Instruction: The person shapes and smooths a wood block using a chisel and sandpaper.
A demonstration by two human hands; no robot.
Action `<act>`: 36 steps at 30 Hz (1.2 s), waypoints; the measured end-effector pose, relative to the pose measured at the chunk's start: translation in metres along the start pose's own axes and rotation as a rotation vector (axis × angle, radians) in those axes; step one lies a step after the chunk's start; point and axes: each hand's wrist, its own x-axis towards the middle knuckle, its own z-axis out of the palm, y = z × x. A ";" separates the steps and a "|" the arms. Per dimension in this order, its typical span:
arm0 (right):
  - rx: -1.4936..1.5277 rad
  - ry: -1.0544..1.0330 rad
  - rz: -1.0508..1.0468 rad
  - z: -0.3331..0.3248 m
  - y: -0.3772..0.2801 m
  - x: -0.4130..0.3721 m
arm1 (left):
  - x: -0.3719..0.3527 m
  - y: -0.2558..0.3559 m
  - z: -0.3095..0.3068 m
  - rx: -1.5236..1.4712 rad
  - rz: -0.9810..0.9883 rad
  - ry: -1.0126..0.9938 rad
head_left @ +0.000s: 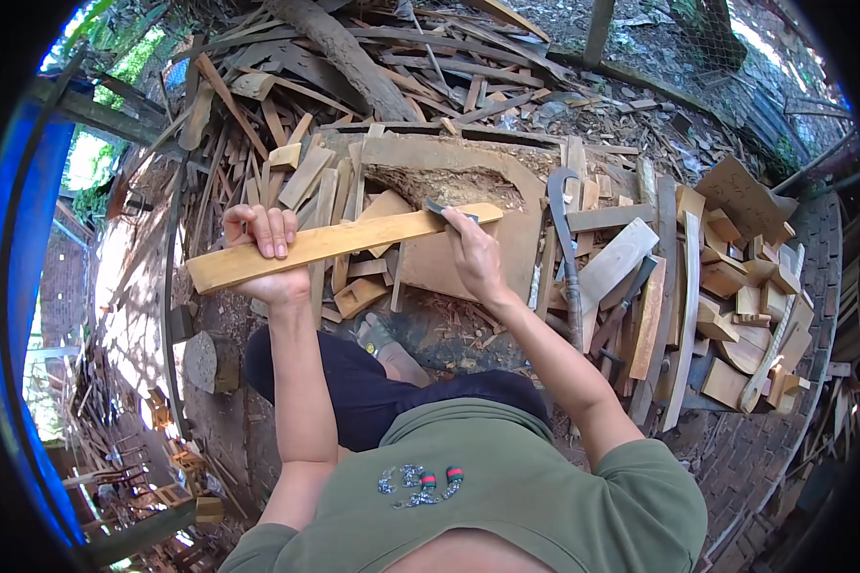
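A long, light yellow wooden strip (pixel 354 236) is held up at a slight slant, its right end higher. My left hand (pixel 269 250) grips it near the left end, palm beneath and fingers curled over the top edge. Near the right end my right hand (pixel 471 250) is closed on a small dark block (pixel 437 208), which touches the strip; its exact kind is hard to make out. Behind the strip's right end stands a worn wooden block (pixel 497 250) with a rough hollow in its top.
A curved blade with a handle (pixel 566 250) lies right of the worn block. Wood offcuts (pixel 745 315) are piled at the right, and scrap planks (pixel 449 57) at the back. A round log (pixel 211 361) stands at lower left, beyond which hangs a blue sheet (pixel 43 210).
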 end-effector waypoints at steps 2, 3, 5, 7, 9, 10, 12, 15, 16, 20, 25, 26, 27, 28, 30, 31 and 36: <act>0.004 -0.065 -0.018 -0.012 0.012 0.001 | 0.000 0.000 -0.001 -0.011 -0.016 -0.036; -0.057 -0.157 0.229 -0.019 0.026 0.006 | -0.001 0.001 -0.001 -0.011 -0.015 -0.034; -0.119 -0.242 0.475 -0.023 0.041 0.009 | -0.002 0.001 0.000 -0.005 -0.023 -0.029; -0.248 -0.245 0.531 -0.025 0.037 0.018 | 0.000 0.001 0.008 -0.027 -0.009 -0.073; -0.070 -0.140 0.317 -0.011 0.024 0.005 | 0.000 0.001 0.010 -0.034 -0.013 -0.101; -0.007 -0.007 0.072 -0.004 0.013 0.001 | 0.000 0.000 0.008 -0.039 -0.015 -0.096; -0.010 0.051 -0.128 -0.007 0.015 0.006 | 0.000 0.001 0.004 -0.021 -0.039 -0.067; -0.192 -0.144 0.369 -0.018 0.063 0.007 | -0.002 0.001 0.000 -0.010 -0.035 -0.043; -0.299 -0.149 0.356 -0.009 0.108 0.001 | -0.002 0.002 0.000 -0.010 -0.028 -0.049; -0.163 -0.160 0.308 -0.006 0.044 0.001 | -0.003 0.001 -0.006 -0.059 -0.015 -0.054; -0.308 -0.088 0.339 -0.011 0.086 -0.007 | -0.007 -0.002 -0.020 -0.022 0.012 0.071; -0.286 -0.131 0.423 -0.020 0.097 -0.001 | -0.006 -0.002 -0.022 -0.023 0.024 0.097; -0.327 -0.140 0.475 -0.028 0.100 0.007 | -0.007 -0.001 -0.024 -0.019 0.029 0.183; -0.371 -0.152 0.531 -0.033 0.102 0.011 | -0.008 0.000 -0.030 -0.019 0.030 0.178; -0.322 -0.078 0.547 -0.043 0.088 0.011 | -0.009 0.000 -0.045 0.027 0.006 0.723; -0.265 -0.012 0.561 -0.044 0.077 0.014 | -0.009 0.000 -0.046 0.055 0.035 0.833; -0.156 0.032 0.267 -0.004 0.066 -0.001 | -0.011 0.001 -0.041 0.211 0.107 0.951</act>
